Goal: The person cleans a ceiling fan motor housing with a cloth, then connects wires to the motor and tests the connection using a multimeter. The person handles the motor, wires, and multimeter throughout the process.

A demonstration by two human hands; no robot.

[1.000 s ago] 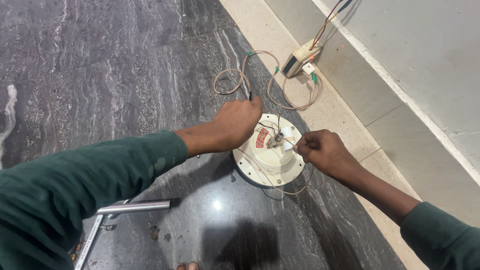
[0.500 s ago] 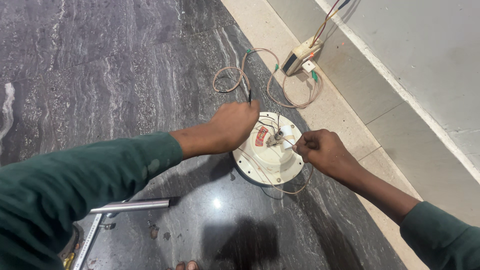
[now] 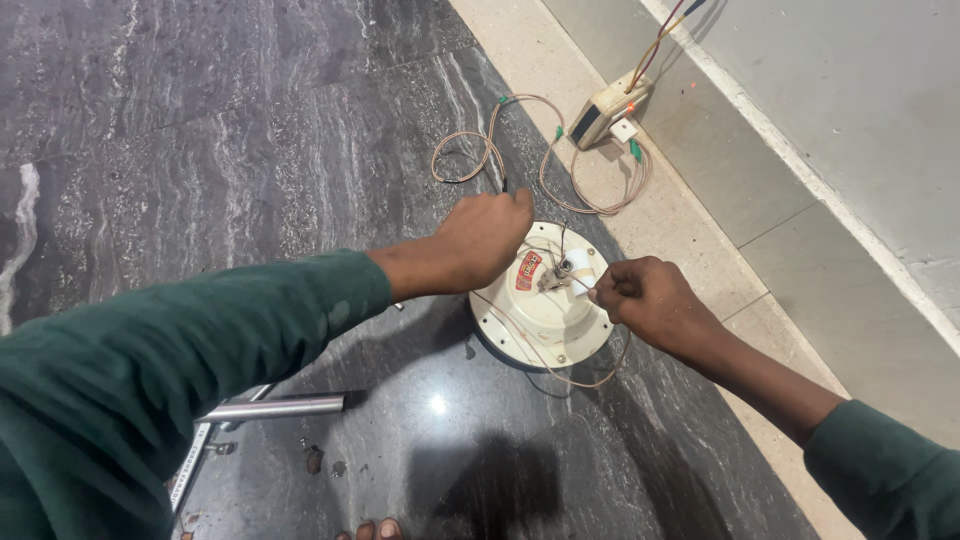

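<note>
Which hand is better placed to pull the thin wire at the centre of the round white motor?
Probably the right hand: it already pinches the thin wire beside the motor centre. The left hand grips a probe at the rim.

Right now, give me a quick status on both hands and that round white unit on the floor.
Left hand closed on a thin wire at the round white unit. Right hand pinching a wire at its centre. Loose wire loops and a small box lie behind.

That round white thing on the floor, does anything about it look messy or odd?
Yes. The round white unit lies flat on the dark stone floor with thin wires sprouting loose from its middle. More wire loops untidily across the floor to a small box by the wall. Both hands, left and right, pinch wires.
</note>
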